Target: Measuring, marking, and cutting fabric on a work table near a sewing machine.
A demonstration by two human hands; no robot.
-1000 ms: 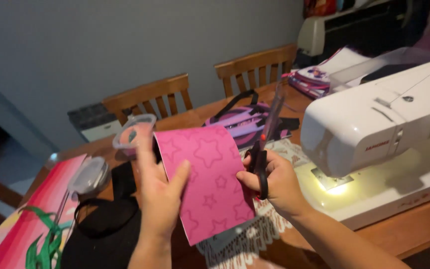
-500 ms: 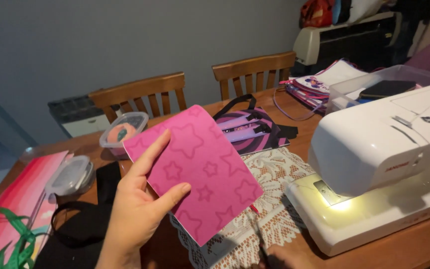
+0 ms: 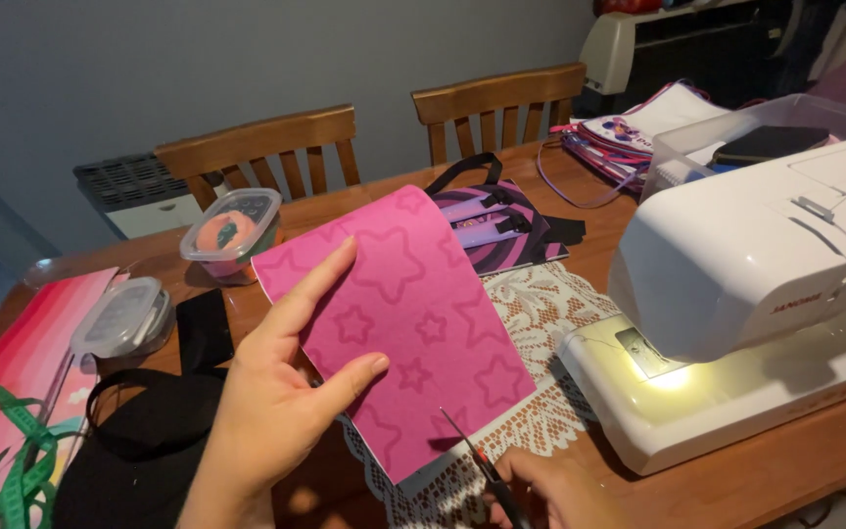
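Left hand (image 3: 276,411) pinching pink star-patterned sheet (image 3: 413,313) at centre frame, thumb on its face; right hand (image 3: 550,490) at five o'clock, closed around scissors (image 3: 487,470), blades touching sheet's lower edge; white sewing machine (image 3: 746,294) at three o'clock

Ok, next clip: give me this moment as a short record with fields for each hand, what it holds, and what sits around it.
left hand: holds up a pink star-patterned sheet, thumb on its face
right hand: low in the frame, grips scissors, tips pointing up at the sheet's lower edge
surface: wooden table with a white lace mat
right side: white sewing machine, lamp on
left side: two lidded plastic tubs, green tape measure
behind: two wooden chairs
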